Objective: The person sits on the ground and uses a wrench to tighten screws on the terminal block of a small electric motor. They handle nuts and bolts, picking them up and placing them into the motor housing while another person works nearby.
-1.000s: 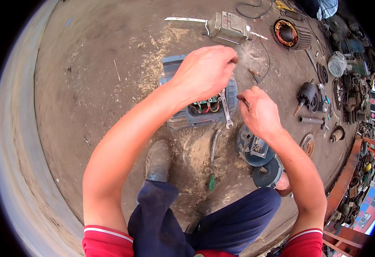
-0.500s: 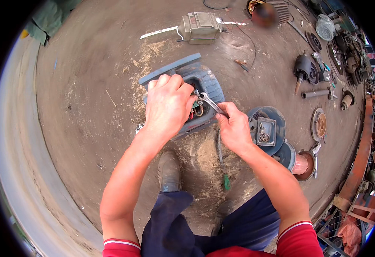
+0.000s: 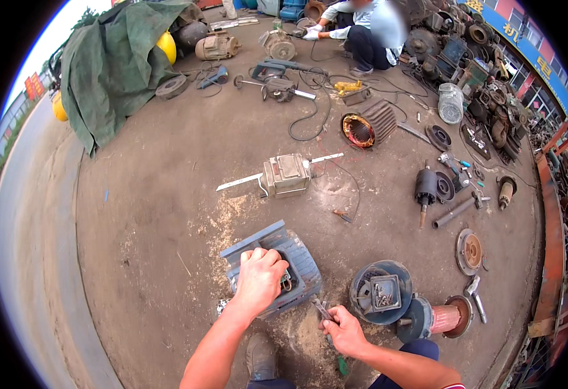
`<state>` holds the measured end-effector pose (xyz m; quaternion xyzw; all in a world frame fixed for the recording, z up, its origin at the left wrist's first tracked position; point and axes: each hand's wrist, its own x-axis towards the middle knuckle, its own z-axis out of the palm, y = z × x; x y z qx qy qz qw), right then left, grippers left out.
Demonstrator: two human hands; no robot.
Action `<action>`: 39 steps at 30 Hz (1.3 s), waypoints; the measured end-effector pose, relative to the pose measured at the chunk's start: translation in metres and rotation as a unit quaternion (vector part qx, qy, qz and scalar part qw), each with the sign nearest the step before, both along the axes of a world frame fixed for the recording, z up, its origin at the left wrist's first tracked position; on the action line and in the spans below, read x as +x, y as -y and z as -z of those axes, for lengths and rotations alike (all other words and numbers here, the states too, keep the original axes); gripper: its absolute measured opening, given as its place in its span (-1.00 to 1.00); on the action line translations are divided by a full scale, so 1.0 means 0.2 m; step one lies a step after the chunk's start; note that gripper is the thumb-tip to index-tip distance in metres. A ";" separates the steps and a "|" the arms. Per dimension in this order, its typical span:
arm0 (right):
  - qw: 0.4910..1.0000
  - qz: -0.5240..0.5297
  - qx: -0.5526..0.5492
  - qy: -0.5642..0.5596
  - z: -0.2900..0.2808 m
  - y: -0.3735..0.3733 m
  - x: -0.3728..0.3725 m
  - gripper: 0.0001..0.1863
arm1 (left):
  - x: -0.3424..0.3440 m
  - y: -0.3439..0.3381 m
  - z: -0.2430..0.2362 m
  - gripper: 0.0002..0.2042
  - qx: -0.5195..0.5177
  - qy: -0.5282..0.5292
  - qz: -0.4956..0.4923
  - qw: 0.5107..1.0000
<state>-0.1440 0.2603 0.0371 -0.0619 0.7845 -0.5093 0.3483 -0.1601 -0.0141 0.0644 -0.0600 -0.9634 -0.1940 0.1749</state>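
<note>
Two bare hands work over a grey-blue ribbed metal motor housing [image 3: 297, 259] lying on a dusty concrete yard floor [image 3: 154, 214], just ahead of the person's dark shoe [image 3: 261, 355]. Farthest left, a green tarpaulin [image 3: 115, 58] is draped over yellow gear at the yard's edge. The left hand [image 3: 258, 279] is clenched over the open end of the housing, knuckles up, pressing on or gripping something at its mouth; what the fingers enclose cannot be made out. The housing lies on its side beneath and just beyond that hand, its long axis running from lower left to upper right, the open end with copper windings turned toward the person and the far end pointing away toward a beige boxy motor unit with a long shaft [image 3: 287, 175]. Just right of the housing, the right hand [image 3: 343, 329] is closed around a slim metal hand tool [image 3: 323, 311], whose tip angles up and left toward the housing's lower corner, close to it; whether it touches cannot be told. A green-handled screwdriver [image 3: 341, 364] lies on the ground below that hand. Further right sit a round dark fan cover [image 3: 381, 292] and a rotor with copper-coloured core [image 3: 443, 318]. Near the top of the frame, another person [image 3: 368, 32] crouches among scattered motor parts.
</note>
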 end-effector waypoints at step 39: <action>0.997 0.034 -0.064 0.039 0.03 0.01 -0.03 -0.79 | -0.02 -0.02 0.07 -0.86 0.049 -0.039 -0.061 0.996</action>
